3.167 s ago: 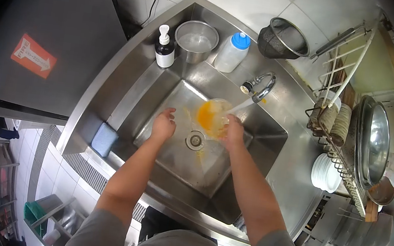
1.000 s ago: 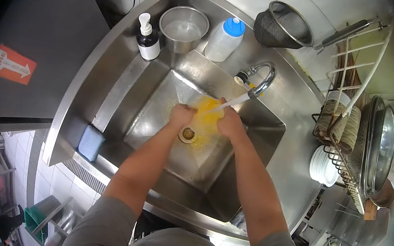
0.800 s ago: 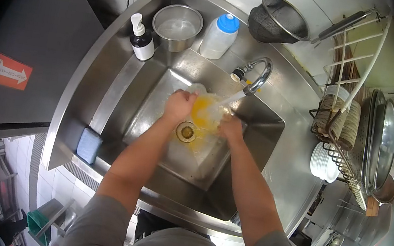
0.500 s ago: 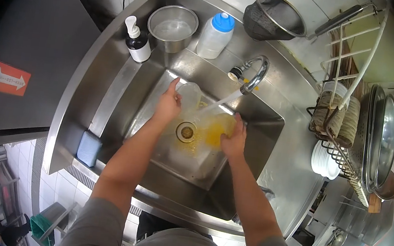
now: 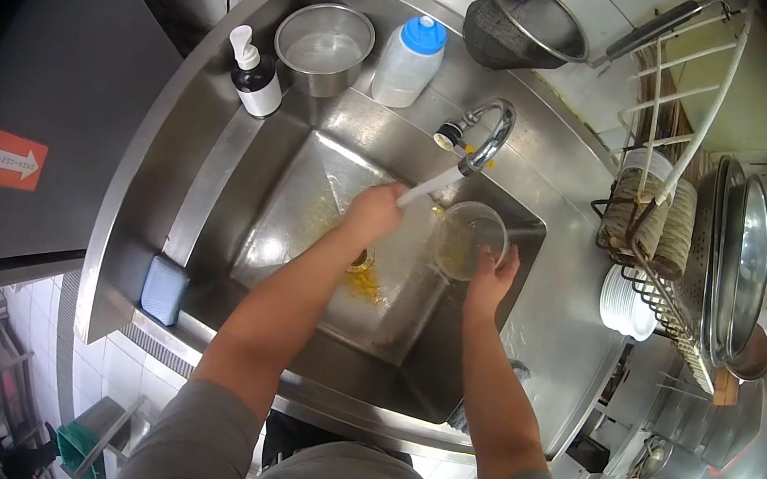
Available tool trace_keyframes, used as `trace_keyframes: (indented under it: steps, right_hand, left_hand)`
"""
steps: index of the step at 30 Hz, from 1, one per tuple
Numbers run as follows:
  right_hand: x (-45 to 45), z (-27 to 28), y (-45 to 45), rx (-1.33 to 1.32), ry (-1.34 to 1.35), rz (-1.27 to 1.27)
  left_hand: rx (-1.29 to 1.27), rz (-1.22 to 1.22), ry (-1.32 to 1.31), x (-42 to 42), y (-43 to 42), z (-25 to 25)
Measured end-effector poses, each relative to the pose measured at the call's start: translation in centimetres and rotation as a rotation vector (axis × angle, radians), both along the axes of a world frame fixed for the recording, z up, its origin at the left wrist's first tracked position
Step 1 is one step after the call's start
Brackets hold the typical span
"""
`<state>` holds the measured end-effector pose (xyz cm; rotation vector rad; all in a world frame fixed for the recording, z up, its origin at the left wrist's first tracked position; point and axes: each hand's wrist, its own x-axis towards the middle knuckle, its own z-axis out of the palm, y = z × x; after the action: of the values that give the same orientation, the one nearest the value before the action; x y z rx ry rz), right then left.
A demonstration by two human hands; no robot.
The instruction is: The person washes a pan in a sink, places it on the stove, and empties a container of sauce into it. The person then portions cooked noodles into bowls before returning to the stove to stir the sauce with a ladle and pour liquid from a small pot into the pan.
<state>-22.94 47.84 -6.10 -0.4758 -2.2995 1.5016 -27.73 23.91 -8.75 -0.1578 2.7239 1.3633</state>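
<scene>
My right hand (image 5: 491, 284) grips the rim of a clear round plastic container (image 5: 472, 240), tilted with its open side toward me at the right of the sink (image 5: 297, 298). Some yellow bits cling inside it. My left hand (image 5: 376, 212) is curled closed under the water stream (image 5: 432, 189) from the faucet (image 5: 499, 136); what its fingers hold, if anything, is hidden. Yellow scraps (image 5: 363, 284) lie on the sink floor around the drain, which my left forearm partly covers.
Along the back ledge stand a pump bottle (image 5: 257, 87), a metal pot (image 5: 319, 82), a blue-capped bottle (image 5: 408, 71) and a mesh strainer (image 5: 520, 38). A blue sponge (image 5: 165, 289) sits on the left rim. A dish rack (image 5: 658, 308) with cups and plates is at right.
My left hand has moved right into the stream, and the clear piece beside it no longer shows there. My right hand has shifted right with its container, which holds less yellow now.
</scene>
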Motion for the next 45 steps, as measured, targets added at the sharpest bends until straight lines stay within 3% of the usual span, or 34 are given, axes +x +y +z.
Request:
trace_keyframes:
  steps: [1,2,4,9,11,12,13,14,18,20,22,23,25,30,33,35,39,41,42,44,45]
  right_hand:
    - [-0.2,-1.1,0.4,-0.490,-0.108,-0.036]
    - [-0.2,-2.7,1.1,-0.490,-0.107,-0.035]
    - [-0.2,-4.3,1.8,-1.072,-0.282,0.165]
    - [-2.7,-6.7,-3.6,-0.945,-0.413,0.358]
    - [-3.6,-6.0,-6.6,-0.893,-0.413,0.377]
    - [-3.6,-2.5,-8.6,-0.861,-0.521,0.384]
    - [-3.4,-0.5,-9.9,-0.827,-0.633,0.389]
    - [-3.1,-0.3,-10.5,-0.829,-0.633,0.386]
    - [-3.2,-0.5,-9.9,-0.761,-0.628,0.427]
    - [-4.2,-1.2,-8.4,-0.681,-0.599,0.385]
    - [-6.4,-1.9,-7.4,-0.100,-0.222,0.514]
    - [-6.6,0.0,-7.8,-0.096,-0.220,0.509]
    - [-7.0,3.9,-8.8,0.335,-0.141,0.685]
    - [-4.6,4.2,-7.8,0.271,-0.087,0.668]
    - [-2.0,1.8,-4.7,0.318,-0.048,0.628]
    - [0.0,2.2,-3.4,0.314,0.004,0.615]
    - [3.5,4.8,-0.8,0.633,0.000,0.594]
    - [4.4,5.5,1.1,0.722,0.006,0.587]
    - [4.6,5.9,2.1,0.808,0.149,0.609]
    - [4.9,7.2,3.6,0.929,0.384,0.651]
    - [5.1,8.2,4.1,0.935,0.389,0.651]
  left_hand:
    - [-0.008,-0.045,-0.060,-0.2,0.5,1.7]
    - [-0.015,-0.088,-0.120,-0.4,0.7,2.6]
    - [-0.020,-0.084,-0.128,-0.8,0.8,2.4]
    - [0.129,0.013,-0.094,0.7,-2.4,-0.5]
    - [0.866,0.134,-0.138,1.7,-4.6,-2.8]
    - [0.860,0.131,-0.140,2.1,-6.0,-2.9]
    - [1.028,0.201,-0.212,2.7,-7.3,-2.7]
    - [1.197,0.272,-0.283,3.1,-7.9,-2.1]
    - [1.266,0.315,-0.307,3.7,-6.2,0.7]
    - [1.023,0.217,-0.292,3.4,-4.7,1.4]
    - [1.067,0.194,-0.261,2.4,-3.8,-0.5]
    - [1.103,0.171,-0.223,1.8,-3.4,-0.9]
    - [1.136,0.171,-0.263,1.1,-3.5,-1.3]
    - [1.191,0.183,-0.250,0.8,-3.1,-0.6]
    - [1.048,0.034,-0.362,1.0,-3.7,-0.6]
    - [0.948,-0.266,-0.282,1.1,-4.0,1.8]
    - [1.054,-0.424,-0.199,-1.4,-3.5,5.0]
    - [0.480,-0.282,0.137,-2.7,-1.7,7.5]
    - [0.483,-0.286,0.141,-3.2,-1.0,8.8]
    - [0.055,-0.325,0.197,-4.5,0.3,10.6]
    - [0.059,-0.323,0.204,-5.8,1.0,10.1]
